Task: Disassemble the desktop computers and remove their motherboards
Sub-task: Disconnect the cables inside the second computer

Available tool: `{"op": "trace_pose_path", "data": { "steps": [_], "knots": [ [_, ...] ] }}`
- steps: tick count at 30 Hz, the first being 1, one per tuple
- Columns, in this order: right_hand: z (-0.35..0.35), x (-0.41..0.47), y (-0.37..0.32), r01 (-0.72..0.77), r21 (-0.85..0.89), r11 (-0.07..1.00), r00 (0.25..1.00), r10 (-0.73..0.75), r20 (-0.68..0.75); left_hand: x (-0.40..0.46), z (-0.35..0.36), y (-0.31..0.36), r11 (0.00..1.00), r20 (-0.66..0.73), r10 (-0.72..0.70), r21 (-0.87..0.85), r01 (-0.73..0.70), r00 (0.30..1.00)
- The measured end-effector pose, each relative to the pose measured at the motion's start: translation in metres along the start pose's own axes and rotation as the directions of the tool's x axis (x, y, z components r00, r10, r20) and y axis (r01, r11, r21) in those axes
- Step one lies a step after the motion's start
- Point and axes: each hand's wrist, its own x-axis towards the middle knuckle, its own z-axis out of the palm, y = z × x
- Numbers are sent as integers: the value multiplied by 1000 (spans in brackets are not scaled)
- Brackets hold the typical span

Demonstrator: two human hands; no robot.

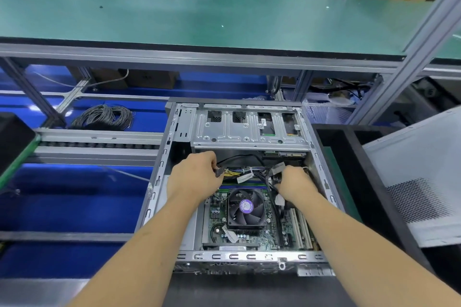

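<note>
An open grey desktop case lies flat in front of me, its side panel off. Inside, the green motherboard carries a black CPU fan with a purple label. A silver drive cage spans the far end of the case. My left hand is closed on a connector at the end of a yellow-and-black cable bundle. Over the right side of the board, my right hand grips black cables and a connector. Both hands are inside the case above the fan.
A removed perforated white side panel leans at the right over a black tray. A coil of grey cable lies on the blue surface at the left. A green shelf and aluminium frame posts stand beyond the case.
</note>
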Motion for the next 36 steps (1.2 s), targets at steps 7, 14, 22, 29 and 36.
{"op": "trace_pose_path", "data": {
  "steps": [7, 14, 22, 29, 36],
  "knots": [
    [-2, 13, 2, 103, -187, 977, 995, -98, 35, 0, -2, 1, 1000, 5, 1, -16, -1, 1000],
    [3, 10, 6, 218, -374, 901, 976, -208, 69, 0, -1, 0, 1000, -8, 11, -18, -11, 1000],
    [6, 11, 7, 202, -365, 909, 979, -198, 47, -1, -1, 1, 1000, -16, 18, -6, -18, 1000],
    [11, 11, 6, 207, -431, 878, 975, -222, 15, -1, -2, 2, 1000, -12, 9, -11, -9, 1000],
    [23, 7, 6, 293, -565, 771, 945, -324, 47, -2, -1, 1, 1000, -9, -7, -22, 7, 1000]
  ]
}}
